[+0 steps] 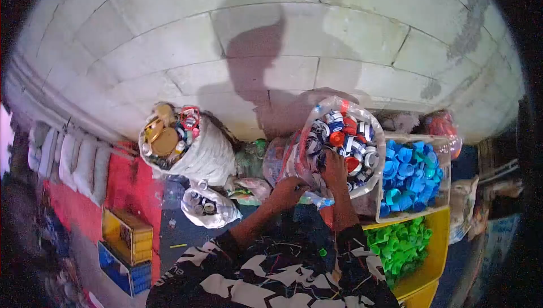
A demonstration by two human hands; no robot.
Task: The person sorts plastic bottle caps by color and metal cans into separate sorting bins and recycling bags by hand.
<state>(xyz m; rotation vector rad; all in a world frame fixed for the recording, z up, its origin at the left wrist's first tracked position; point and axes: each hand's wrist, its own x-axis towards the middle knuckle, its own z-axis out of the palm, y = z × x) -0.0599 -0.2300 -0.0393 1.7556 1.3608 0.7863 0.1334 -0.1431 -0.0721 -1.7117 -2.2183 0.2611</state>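
Note:
A clear plastic bag (370,120) full of mostly white, blue and red bottle caps (353,147) stands upright in front of me, its mouth wide. My right hand (335,169) reaches down inside its near rim, fingertips among the caps; whether they grip one is hidden. At the bag's near left edge, my left hand (290,191) is closed with curled fingers on the plastic. A crumpled piece of clear and blue plastic (320,200) hangs between the two hands.
Right of the bag are a crate of blue caps (407,175) and a yellow crate (438,234) with green caps (399,246). Leftward stand a white sack (209,152) of mixed lids, a small white bag (223,209) and small yellow (136,243) and blue bins (138,277). A block wall (169,42) rises behind.

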